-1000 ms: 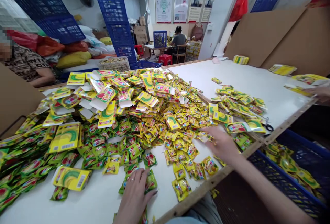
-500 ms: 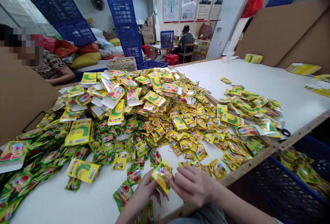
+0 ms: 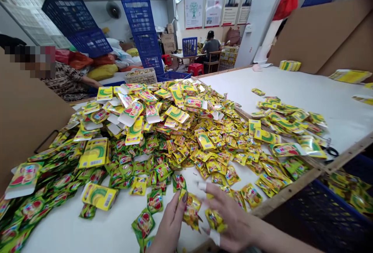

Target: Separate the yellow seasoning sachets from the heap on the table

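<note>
My left hand (image 3: 171, 222), low in the middle, is closed on several yellow sachets (image 3: 190, 210), its thumb pressed over them. Just to the right is my right hand (image 3: 230, 218), slightly blurred, with white coverings on some fingertips. Its fingers curve widely around another yellow sachet (image 3: 215, 220) against the palm. Green sachets (image 3: 143, 222) with a red fruit print lie beside my left wrist. Beyond both hands spreads a heap of small yellow sachets (image 3: 215, 144).
Yellow cartons (image 3: 177, 114) top the heap; green sachets (image 3: 32, 206) cover the left. More packets (image 3: 288, 119) lie beyond a wooden strip on the right. A blue crate (image 3: 329, 206) stands below the table edge. Cardboard (image 3: 29, 121) screens the left, where a person (image 3: 67, 78) sits.
My hands have moved apart. The right hand has opened its fingers wider and now has a sachet at its palm; the left keeps its yellow sachets. The view has shifted slightly.
</note>
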Demonstrator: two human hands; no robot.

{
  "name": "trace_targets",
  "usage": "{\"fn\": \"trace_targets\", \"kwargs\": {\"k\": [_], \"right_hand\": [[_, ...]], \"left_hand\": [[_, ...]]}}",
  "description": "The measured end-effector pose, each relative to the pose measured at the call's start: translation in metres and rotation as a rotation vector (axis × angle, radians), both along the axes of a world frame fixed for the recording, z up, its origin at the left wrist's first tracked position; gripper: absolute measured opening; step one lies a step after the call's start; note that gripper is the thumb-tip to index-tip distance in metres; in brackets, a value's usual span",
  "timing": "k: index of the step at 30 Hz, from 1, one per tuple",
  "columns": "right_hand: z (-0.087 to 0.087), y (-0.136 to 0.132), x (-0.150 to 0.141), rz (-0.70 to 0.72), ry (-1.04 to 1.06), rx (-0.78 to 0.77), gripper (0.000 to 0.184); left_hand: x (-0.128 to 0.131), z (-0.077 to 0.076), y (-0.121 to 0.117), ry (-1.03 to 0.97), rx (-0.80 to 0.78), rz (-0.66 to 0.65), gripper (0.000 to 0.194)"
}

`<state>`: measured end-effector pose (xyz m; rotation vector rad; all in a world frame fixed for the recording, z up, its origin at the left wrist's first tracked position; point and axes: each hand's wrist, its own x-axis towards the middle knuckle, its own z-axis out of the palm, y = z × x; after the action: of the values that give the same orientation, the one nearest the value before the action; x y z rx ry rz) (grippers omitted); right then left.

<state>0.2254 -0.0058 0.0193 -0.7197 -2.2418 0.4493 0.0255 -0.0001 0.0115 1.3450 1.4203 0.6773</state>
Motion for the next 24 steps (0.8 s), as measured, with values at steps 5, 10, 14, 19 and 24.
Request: {"fn": "trace_targets", "kwargs": {"k": [5,10,14,19,24], "right_hand": [[-0.008,-0.003,-0.043,-0.109,0.675,-0.884,0.039],[-0.011,0.013,-0.042,-0.236,0.903,-1.007,0.032],[-0.02,0.009,-0.02,-0.355,0.734,-1.034,0.035],[-0.007,0.0,-0.009,-0.322,0.518,-0.814,0.024],[0.019,0.009,-0.015,-0.039,0.639,-1.049,0.021]], "left_hand": [[0.015,0.002,0.002,0.142,0.322,-0.2,0.039],[-0.023,0.023,0.062,0.419,0.788,0.097,0.032],[-0.088,0.054,0.132,0.813,1.128,0.417,0.052],[-0.114,0.073,0.131,0.774,1.291,0.275,0.019],[-0.082,0.071,0.061,0.371,0.86,-0.012,0.02]]}}
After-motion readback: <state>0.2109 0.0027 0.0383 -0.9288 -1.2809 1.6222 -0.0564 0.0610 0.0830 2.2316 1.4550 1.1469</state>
